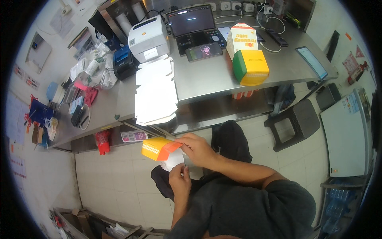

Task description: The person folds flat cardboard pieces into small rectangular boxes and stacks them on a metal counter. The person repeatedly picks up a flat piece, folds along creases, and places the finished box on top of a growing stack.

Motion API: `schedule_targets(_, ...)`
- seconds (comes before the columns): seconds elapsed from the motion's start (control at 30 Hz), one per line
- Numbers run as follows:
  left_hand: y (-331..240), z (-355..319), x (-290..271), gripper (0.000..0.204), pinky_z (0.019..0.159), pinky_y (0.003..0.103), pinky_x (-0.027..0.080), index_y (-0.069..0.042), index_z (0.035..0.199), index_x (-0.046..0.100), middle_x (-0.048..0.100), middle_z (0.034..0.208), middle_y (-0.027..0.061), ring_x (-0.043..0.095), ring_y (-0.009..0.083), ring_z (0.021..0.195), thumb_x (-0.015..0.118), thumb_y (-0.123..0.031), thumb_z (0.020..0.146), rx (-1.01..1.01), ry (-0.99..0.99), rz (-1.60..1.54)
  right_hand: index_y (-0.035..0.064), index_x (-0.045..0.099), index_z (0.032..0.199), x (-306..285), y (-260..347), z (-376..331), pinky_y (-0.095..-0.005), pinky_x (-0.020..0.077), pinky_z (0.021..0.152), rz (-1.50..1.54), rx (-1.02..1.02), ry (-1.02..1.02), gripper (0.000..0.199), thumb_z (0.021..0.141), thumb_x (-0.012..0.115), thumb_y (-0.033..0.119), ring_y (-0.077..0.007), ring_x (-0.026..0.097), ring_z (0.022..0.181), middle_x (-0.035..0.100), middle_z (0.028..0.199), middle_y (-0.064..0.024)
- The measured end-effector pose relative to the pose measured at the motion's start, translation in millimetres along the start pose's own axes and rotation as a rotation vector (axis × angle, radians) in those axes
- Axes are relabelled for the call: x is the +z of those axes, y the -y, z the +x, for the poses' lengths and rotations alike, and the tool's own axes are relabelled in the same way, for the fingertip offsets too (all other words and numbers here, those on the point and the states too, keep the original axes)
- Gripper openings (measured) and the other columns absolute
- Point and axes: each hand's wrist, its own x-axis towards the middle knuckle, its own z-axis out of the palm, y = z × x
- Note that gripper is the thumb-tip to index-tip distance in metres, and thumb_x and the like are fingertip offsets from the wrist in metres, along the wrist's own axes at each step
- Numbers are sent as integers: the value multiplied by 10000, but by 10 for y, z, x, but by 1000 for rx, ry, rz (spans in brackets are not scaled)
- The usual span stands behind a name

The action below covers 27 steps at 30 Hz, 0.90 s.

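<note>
Over my lap, in front of the steel table, I hold a partly folded paper food carton (pixel 157 149), yellow and orange outside and white inside. My right hand (pixel 198 149) is closed on its orange upper edge, thumb and fingers pinching the card. Below it, my left hand (pixel 180 181) pinches the lower white part near the open side. The far side of the carton and some fingertips are hidden. On the table, a stack of flat white carton blanks (pixel 157 93) reaches the front edge. To the right stand a yellow and green folded carton (pixel 254 67) and a white printed carton (pixel 243 40).
The steel table (pixel 199 81) carries a label printer (pixel 148 39), a laptop (pixel 191 24), a phone (pixel 204 52) and a tablet (pixel 311 62). Plastic bags (pixel 97 65) crowd the left side. A dark stool (pixel 294 123) stands at right, beside a white fridge (pixel 347 137).
</note>
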Motion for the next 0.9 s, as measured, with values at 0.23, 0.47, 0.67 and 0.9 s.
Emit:
schedule_targets(0.23, 220, -49, 33, 130, 652, 242, 476, 17, 1105, 667, 681, 792, -13, 585, 72, 678, 731, -33, 1004, -585, 145, -941, -56, 740, 1192, 16, -118, -12, -355, 598, 707, 546, 368, -32, 217, 1047, 646, 76, -170, 733, 822, 746, 1081, -126)
schedule_targets(0.47, -6, 92, 29, 315, 706, 301, 508, 28, 1189, 632, 676, 1141, 123, 636, 169, 800, 793, -39, 927, -283, 5, -304, -52, 746, 1175, 119, -239, -90, -273, 539, 636, 394, 334, -59, 228, 1049, 654, 115, -109, 684, 778, 737, 1040, -103)
schedule_targets(0.67, -254, 403, -11, 438, 755, 334, 529, 19, 1300, 638, 670, 1173, 162, 650, 278, 847, 807, -50, 901, 84, -201, 13, -22, 756, 1167, 183, -215, -210, -294, 543, 665, 483, 470, 46, 204, 1040, 657, 104, -115, 687, 795, 727, 1003, -90)
schedule_targets(0.9, -399, 479, -54, 264, 821, 311, 528, 40, 1255, 682, 686, 1061, 60, 651, 181, 920, 684, 4, 993, -409, -143, -813, -1, 765, 1158, 13, -239, -141, -339, 570, 752, 248, 200, -11, 193, 1009, 680, 87, -211, 716, 860, 738, 1015, -123)
